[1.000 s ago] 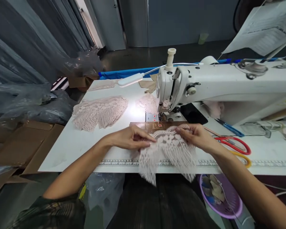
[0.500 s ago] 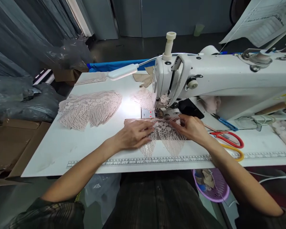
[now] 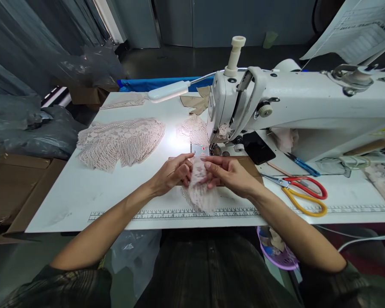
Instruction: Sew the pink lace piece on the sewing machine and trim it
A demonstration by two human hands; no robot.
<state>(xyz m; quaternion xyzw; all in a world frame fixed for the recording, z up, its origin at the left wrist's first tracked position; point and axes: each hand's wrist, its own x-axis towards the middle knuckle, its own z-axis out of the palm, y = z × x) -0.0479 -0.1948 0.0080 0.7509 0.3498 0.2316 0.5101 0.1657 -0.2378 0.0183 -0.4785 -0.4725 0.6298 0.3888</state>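
A pale pink lace piece (image 3: pixel 200 188) is bunched between my two hands just in front of the sewing machine (image 3: pixel 231 107). My left hand (image 3: pixel 175 173) pinches its left side, thumb and fingers closed together. On the other side my right hand (image 3: pixel 229 175) grips the upper edge between thumb and fingers. The lace hangs toward the ruler strip and is partly blurred. Beneath the hands lies a brown card strip (image 3: pixel 245 164), partly covered. Behind the lace is the metal needle plate (image 3: pixel 199 149), with another lace piece (image 3: pixel 194 128) beyond it.
A lace stack (image 3: pixel 122 141) lies at left on the white table (image 3: pixel 83 196). To the right are scissors (image 3: pixel 303 192) with red and yellow handles, blue-handled snips (image 3: pixel 303 164) and a black phone (image 3: pixel 259 147). A lamp (image 3: pixel 168 92) lights the machine's left. A purple basket (image 3: pixel 282 261) stands below.
My hands have come together and lifted the lace off the card, where it lay spread flat. It is now gathered between them. More of the scissors and card shows.
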